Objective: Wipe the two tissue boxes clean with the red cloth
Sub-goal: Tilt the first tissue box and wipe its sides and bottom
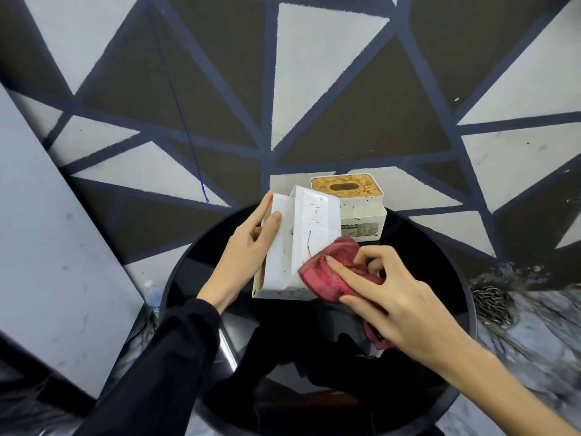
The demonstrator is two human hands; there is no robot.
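A white tissue box [297, 243], speckled with dark marks, is tilted up above the round black table [440, 262]. My left hand [248, 243] grips its left side, thumb on the front face. My right hand [386, 294] presses the bunched red cloth [330, 272] against the box's lower right corner; part of the cloth hangs below my palm. Behind it, a second white tissue box [355, 209] with a stained wooden lid and oval slot stands upright at the table's far edge, apart from both hands.
The carpet [314, 89] beyond the table has grey, brown and navy triangles. A grey slab [47, 231] runs along the left. A plastic bottle [152, 294] lies on the floor at the table's left edge. A chain [493, 303] lies to the right.
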